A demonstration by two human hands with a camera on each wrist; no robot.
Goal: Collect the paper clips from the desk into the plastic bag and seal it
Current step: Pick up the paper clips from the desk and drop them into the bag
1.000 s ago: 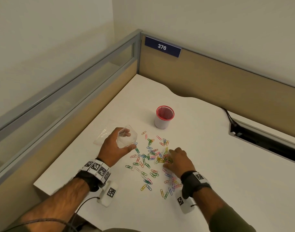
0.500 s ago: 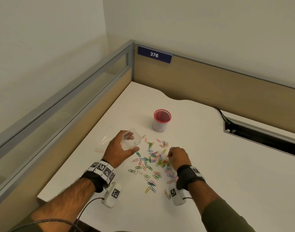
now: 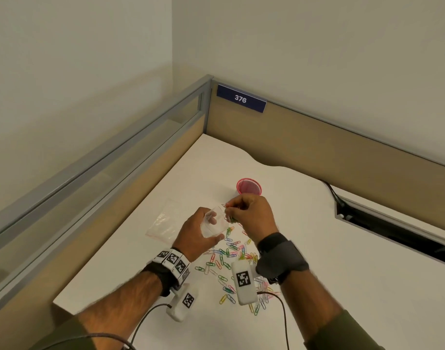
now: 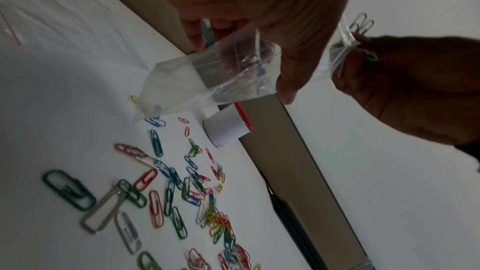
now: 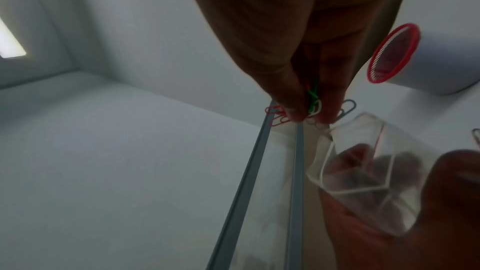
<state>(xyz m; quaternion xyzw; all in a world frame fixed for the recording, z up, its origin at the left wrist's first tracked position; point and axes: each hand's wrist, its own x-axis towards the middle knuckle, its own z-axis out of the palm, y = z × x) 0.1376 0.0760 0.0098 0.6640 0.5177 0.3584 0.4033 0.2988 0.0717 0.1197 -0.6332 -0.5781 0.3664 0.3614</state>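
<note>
My left hand (image 3: 196, 236) holds a small clear plastic bag (image 3: 215, 222) above the desk, mouth held open, fingers inside and thumb outside (image 4: 285, 81). My right hand (image 3: 249, 213) pinches a bunch of coloured paper clips (image 5: 313, 108) right at the bag's mouth (image 5: 363, 151). Red, green, white and grey clips stick out between its fingertips. Many loose coloured paper clips (image 3: 229, 258) lie scattered on the white desk (image 3: 342, 261) below both hands, also seen in the left wrist view as paper clips (image 4: 166, 192).
A white cup with a red mesh rim (image 3: 249, 186) stands just behind my right hand. A second flat plastic bag (image 3: 163, 223) lies on the desk left of my left hand. Partition walls (image 3: 317, 147) close the back and left; a cable slot (image 3: 393, 231) opens at right.
My right hand has lifted off the clip pile with a pinch of clips and moved up to the bag's mouth. The left hand raised the bag slightly.
</note>
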